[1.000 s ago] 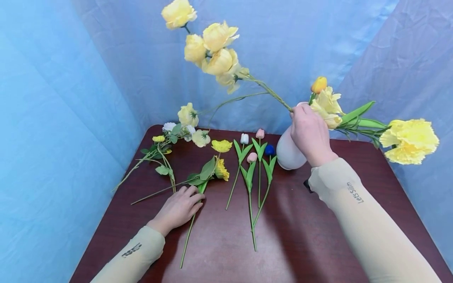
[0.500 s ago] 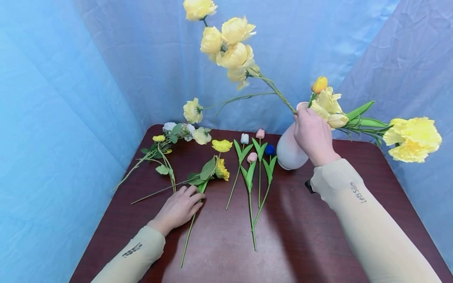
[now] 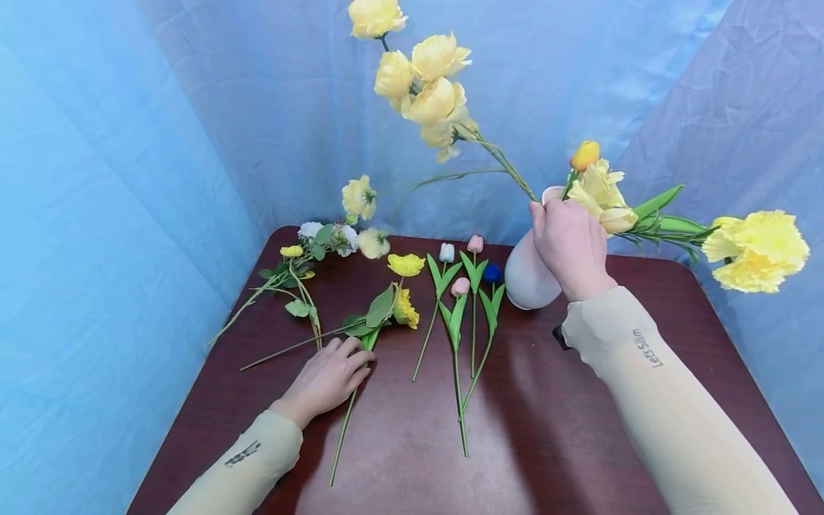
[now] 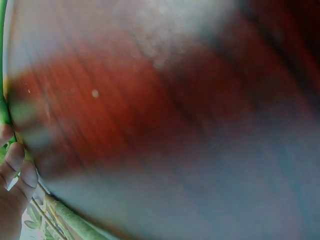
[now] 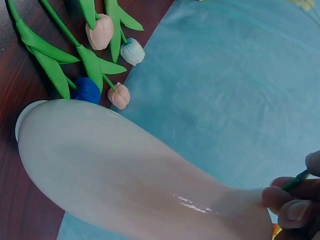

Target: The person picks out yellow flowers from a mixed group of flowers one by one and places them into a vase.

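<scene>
My right hand [image 3: 569,243] pinches the stem of a branch of pale yellow flowers [image 3: 434,100] right at the mouth of the white vase [image 3: 529,275]. Its blooms lean up and to the left, and two lower ones hang toward the table. In the right wrist view, the fingers [image 5: 295,212] hold a short green stem end at the vase's rim. An orange tulip [image 3: 585,155] and a ruffled yellow flower [image 3: 756,252] lean out of the vase. My left hand [image 3: 328,375] rests on the table over a green stem [image 3: 341,443], its fingers relaxed.
Several tulips lie mid-table: a white one [image 3: 447,252], pink ones [image 3: 460,287] and a blue one [image 3: 492,272]. Yellow flowers [image 3: 405,309] lie beyond my left hand, and a leafy spray with white blooms [image 3: 346,239] is at the back left. Blue curtains [image 3: 212,129] enclose the table [image 3: 412,429].
The branch of pale yellow flowers has shifted right and swung more upright, with my right hand moving slightly right at the vase mouth. My left hand has stayed in place.
</scene>
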`<state>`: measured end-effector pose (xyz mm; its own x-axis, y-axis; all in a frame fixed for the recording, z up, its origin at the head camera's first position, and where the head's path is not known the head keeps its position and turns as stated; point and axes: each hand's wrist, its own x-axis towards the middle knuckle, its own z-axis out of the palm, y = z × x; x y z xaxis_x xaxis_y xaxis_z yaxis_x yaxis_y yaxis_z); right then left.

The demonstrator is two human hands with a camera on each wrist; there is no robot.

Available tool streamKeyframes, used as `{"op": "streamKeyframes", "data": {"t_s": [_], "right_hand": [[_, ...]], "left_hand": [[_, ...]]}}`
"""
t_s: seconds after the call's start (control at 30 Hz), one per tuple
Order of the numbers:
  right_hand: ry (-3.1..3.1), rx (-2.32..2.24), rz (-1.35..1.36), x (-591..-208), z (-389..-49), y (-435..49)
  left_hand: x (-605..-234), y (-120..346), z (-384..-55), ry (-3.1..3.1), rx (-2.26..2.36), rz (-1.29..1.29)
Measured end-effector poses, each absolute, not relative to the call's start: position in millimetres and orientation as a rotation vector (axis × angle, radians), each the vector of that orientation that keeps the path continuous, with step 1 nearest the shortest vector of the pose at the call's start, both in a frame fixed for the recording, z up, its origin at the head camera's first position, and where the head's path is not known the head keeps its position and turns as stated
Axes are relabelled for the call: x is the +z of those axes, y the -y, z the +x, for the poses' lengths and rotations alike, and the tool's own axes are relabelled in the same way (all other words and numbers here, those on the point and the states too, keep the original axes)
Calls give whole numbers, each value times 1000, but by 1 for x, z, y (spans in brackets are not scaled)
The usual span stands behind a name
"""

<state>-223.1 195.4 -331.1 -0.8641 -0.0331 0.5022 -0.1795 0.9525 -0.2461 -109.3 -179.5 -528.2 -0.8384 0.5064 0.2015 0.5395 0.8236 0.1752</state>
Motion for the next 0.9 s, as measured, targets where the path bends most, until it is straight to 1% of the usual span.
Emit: {"op": "streamKeyframes", "data": {"t_s": [0.47,0.77,0.9], "right_hand": [[2550,274,118,-334,-226,-189],[2353,136,163,-341,-230,-188],[2430,133,117,-339,-230,-187]], "left_hand": [[-530,179,-109,2857,-358,-807],[-533,178,-108,2837,-369,-802],[-535,178,-108,2840,-381,-790]]}}
